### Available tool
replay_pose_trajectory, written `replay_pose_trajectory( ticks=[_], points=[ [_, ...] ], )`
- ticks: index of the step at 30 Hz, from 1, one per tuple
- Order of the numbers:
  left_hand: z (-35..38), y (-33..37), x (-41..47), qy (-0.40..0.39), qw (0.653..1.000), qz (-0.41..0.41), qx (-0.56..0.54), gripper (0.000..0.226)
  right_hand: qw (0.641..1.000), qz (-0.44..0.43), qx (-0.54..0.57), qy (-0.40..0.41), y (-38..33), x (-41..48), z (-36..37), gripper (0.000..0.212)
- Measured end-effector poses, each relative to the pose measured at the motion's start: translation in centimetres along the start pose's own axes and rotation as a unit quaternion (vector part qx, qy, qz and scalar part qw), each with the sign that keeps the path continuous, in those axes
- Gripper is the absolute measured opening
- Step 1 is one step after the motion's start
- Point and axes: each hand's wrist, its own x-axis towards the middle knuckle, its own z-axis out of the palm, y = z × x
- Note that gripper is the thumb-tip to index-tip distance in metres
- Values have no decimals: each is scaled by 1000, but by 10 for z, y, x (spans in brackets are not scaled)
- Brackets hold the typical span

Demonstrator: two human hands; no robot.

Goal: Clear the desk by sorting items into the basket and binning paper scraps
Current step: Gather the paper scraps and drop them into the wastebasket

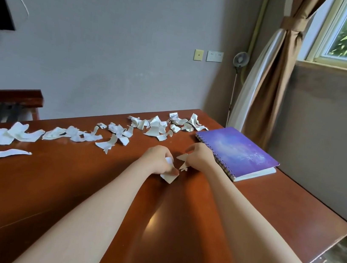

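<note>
Surface [48,191]: brown wood, glossy, bare along the near edge. No basket or bin is in view.

Notebook [238,152]: purple, spiral-bound, closed. It lies flat beside the right edge, toward the far right corner, and has not yet been sorted.

Scraps [153,126]: torn white paper in a loose band along the far edge, running from the left edge almost to the notebook. Most are still lying loose; none touch the notebook as far as can be seen.

Left hand [158,159]: at mid-surface, short of the band, fingers curled round a white piece [168,176] that juts out below the palm. Whether more paper is bunched inside the fist cannot be told.

Right hand [200,155]: just beside the left, close to the notebook's near corner, fingertips pinching a small sliver [183,159] that hangs between the two hands.

Assessment: the step in hand is gathering scraps for binning, and it looks to be at an early stage given how much paper remains. The next move probably calls for passing the sliver into the left fist to free the right, then working along the band. The pieces are light and crumpled, so a firm bunching grip is advised, or some may drop.
</note>
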Motion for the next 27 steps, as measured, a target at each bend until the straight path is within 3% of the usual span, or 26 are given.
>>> replay_pose_trajectory(
  ticks=[9,13,15,20,27],
  points=[
    [2,-5,-1,28,982,-67,-176,54,990,16,141,19,8,-6,-16,36],
    [2,-1,-4,33,969,-97,-225,58,995,11,48,-91,8,-14,-26,22],
    [2,2,-7,36,962,-110,-246,58,994,3,-18,-104,5,-16,-20,20],
    [0,3,-6,58,963,-111,-238,54,992,-27,-109,-54,-2,-11,-3,29],
    [2,-5,2,67,969,-110,-213,43,984,-50,-170,9,-5,-9,11,21]
  ],
)
